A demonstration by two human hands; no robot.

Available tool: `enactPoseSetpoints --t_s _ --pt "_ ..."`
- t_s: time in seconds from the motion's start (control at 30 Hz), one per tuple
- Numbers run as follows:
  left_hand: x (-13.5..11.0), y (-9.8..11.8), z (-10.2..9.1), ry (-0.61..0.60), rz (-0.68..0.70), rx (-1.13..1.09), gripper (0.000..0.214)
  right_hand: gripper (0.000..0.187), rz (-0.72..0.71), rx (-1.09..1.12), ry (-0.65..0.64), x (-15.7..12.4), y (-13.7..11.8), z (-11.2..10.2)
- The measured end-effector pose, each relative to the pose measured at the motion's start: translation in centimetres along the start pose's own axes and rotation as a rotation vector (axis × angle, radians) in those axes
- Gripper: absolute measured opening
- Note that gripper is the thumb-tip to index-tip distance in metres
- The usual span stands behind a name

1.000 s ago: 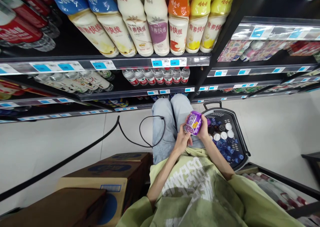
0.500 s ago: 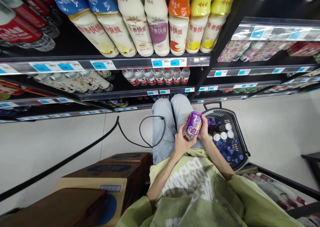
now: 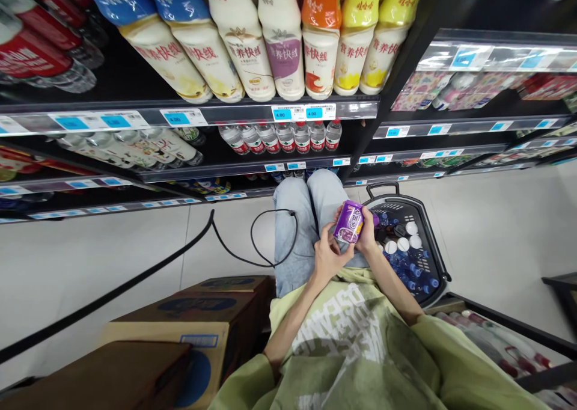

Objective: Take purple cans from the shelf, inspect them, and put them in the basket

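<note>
A purple can (image 3: 349, 222) with white lettering and a picture of its contents on the label is held above my lap, tilted slightly. My left hand (image 3: 330, 253) grips its lower left side, thumb near the bottom edge. My right hand (image 3: 368, 234) wraps the can's right side, its far fingers partly hidden behind the can. Below lie my legs in light blue jeans (image 3: 295, 229). Just right of my right hand stands a dark shopping basket (image 3: 427, 217) holding several bottles with blue and white caps (image 3: 415, 241).
Shelves rise ahead, with large milk-drink bottles (image 3: 283, 55) above small water bottles (image 3: 285, 138). Cardboard boxes (image 3: 180, 311) sit at my left. A black cable (image 3: 252, 235) loops across from the left to my leg. Bottles lie in a rack (image 3: 500, 344) at right.
The can is turned very slightly in my hands, so its label faces a little differently. Both hands stay on it; the view shifts only a touch.
</note>
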State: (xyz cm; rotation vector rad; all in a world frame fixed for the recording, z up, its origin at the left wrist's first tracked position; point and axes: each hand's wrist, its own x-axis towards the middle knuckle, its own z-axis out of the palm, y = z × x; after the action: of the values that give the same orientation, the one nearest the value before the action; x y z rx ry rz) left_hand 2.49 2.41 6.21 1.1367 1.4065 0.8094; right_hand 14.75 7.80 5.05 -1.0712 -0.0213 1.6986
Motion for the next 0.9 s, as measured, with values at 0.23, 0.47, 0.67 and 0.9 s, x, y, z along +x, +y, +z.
enactPoseSetpoints --t_s 0.23,0.47,0.67,0.9 --pt "0.5 -1.4 0.0 -0.172 -0.155 -0.411 0.069 0.05 -0.009 0.001 -0.022 0.0 0.1 0.1" --pt "1.0 -1.2 0.3 -0.309 -0.354 -0.701 0.084 0.049 -0.046 -0.02 0.004 0.3 0.0 0.1" --pt "0.5 0.2 0.2 -0.227 -0.293 -0.285 0.079 0.053 0.005 -0.032 0.038 0.4 0.2 -0.2" --pt "0.8 -0.6 -0.3 -0.323 -0.322 -0.388 0.063 0.052 -0.049 -0.024 0.064 0.5 0.8 -0.7"
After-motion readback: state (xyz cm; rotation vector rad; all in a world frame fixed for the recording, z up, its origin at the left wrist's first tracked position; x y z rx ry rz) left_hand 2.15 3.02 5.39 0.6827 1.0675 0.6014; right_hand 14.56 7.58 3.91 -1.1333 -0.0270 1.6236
